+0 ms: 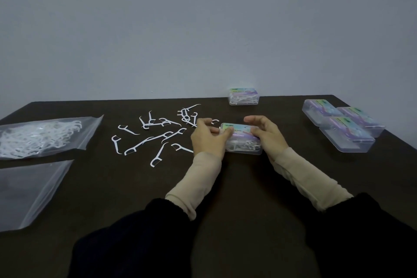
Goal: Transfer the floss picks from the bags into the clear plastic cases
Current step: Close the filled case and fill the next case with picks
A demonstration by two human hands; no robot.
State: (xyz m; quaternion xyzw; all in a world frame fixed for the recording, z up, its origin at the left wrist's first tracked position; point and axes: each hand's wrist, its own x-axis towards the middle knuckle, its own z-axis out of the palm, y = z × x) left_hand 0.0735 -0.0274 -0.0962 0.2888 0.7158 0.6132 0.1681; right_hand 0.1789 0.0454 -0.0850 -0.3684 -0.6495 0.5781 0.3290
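Fingers (225, 131) of both my hands clasp the filled floss-pick case (242, 140) right of the loose floss picks (158, 135); I should press its lid evenly until shut.

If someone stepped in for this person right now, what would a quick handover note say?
Left hand and right hand both grip the filled case at mid-table, lid down.
Done: another filled case stands at the far edge.
Left: loose floss picks lie scattered left of the hands; one bag at the far left holds many more, and the near bag looks empty. Three cases wait at the right; they appear empty.
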